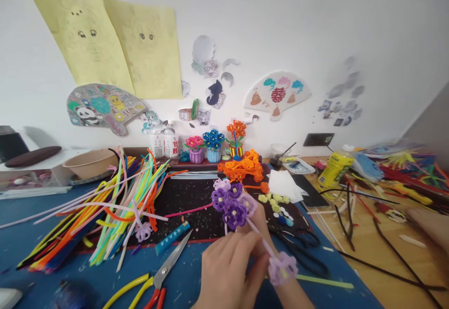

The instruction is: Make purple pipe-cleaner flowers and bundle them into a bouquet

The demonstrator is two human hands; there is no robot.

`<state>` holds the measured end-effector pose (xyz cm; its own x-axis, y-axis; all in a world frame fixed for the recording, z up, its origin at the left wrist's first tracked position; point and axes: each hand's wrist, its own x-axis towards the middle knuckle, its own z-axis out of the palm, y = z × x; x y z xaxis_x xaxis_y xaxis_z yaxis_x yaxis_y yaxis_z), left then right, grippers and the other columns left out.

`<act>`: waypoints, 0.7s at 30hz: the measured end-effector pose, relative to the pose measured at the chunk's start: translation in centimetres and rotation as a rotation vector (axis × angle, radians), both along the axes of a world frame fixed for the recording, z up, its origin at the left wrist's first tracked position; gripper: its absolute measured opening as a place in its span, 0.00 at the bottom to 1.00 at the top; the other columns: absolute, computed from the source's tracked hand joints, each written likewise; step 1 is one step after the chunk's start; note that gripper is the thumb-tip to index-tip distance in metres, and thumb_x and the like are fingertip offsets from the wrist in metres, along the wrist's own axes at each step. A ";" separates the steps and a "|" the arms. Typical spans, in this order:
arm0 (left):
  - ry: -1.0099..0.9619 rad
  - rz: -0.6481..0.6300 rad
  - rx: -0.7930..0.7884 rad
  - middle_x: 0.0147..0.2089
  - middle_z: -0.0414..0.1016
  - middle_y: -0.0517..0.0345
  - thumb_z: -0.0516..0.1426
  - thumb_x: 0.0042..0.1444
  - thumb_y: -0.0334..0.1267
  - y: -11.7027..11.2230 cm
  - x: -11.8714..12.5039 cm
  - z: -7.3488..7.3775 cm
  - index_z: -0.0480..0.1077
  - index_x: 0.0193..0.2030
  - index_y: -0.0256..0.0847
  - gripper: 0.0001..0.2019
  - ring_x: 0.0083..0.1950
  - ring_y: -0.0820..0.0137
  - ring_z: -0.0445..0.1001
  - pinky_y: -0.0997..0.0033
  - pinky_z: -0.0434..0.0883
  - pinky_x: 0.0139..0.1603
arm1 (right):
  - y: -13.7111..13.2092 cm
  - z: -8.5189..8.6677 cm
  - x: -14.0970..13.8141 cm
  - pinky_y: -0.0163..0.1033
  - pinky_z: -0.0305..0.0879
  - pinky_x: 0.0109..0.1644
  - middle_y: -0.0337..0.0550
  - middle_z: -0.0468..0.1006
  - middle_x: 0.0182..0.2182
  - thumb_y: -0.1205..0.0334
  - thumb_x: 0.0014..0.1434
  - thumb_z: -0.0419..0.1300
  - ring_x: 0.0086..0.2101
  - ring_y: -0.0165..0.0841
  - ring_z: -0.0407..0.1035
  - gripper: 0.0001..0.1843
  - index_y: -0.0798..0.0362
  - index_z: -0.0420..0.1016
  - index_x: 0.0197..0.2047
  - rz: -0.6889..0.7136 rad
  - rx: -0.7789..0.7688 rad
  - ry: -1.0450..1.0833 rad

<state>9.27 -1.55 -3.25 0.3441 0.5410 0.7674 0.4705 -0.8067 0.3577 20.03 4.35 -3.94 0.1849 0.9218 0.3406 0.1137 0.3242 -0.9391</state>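
Head: L hand (228, 271) curled on stem (259, 239).

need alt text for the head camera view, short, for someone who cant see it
Two bare hands, left hand and right hand, hold a bunch of purple pipe-cleaner flowers above a blue table. Bright pipe cleaners lie at left, scissors in front, tiny potted craft flowers by the wall.

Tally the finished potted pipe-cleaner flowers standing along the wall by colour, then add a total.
Pink potted flower: 1
Blue potted flower: 1
Orange potted flower: 1
Total: 3
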 end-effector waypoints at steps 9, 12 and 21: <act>-0.105 -0.023 0.116 0.30 0.79 0.57 0.54 0.60 0.31 -1.1 -0.8 1.1 0.71 0.44 0.42 0.08 0.28 0.71 0.74 0.71 0.69 0.33 | -1.4 1.3 -0.5 0.39 0.60 0.33 0.39 0.68 0.21 0.62 0.52 0.56 0.26 0.33 0.60 0.08 0.50 0.69 0.22 0.040 0.065 -0.065; -0.215 0.018 0.155 0.25 0.77 0.61 0.53 0.62 0.35 -1.4 -2.3 1.9 0.72 0.40 0.45 0.06 0.24 0.73 0.74 0.73 0.70 0.28 | -0.4 0.3 0.2 0.39 0.63 0.35 0.38 0.70 0.21 0.63 0.49 0.59 0.27 0.33 0.63 0.05 0.51 0.69 0.24 -0.048 0.034 -0.049; 0.034 0.177 -0.063 0.18 0.69 0.60 0.51 0.58 0.33 2.4 -3.7 1.1 0.71 0.27 0.45 0.12 0.17 0.70 0.69 0.74 0.65 0.17 | -0.8 0.6 0.3 0.47 0.68 0.46 0.48 0.80 0.38 0.52 0.47 0.68 0.41 0.43 0.73 0.17 0.52 0.77 0.38 0.035 -0.138 0.284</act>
<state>5.56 0.82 -2.13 0.2643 0.6423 0.7195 0.6159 -0.6865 0.3866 20.31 3.54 -3.35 0.2224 0.9632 0.1508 -0.1687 0.1904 -0.9671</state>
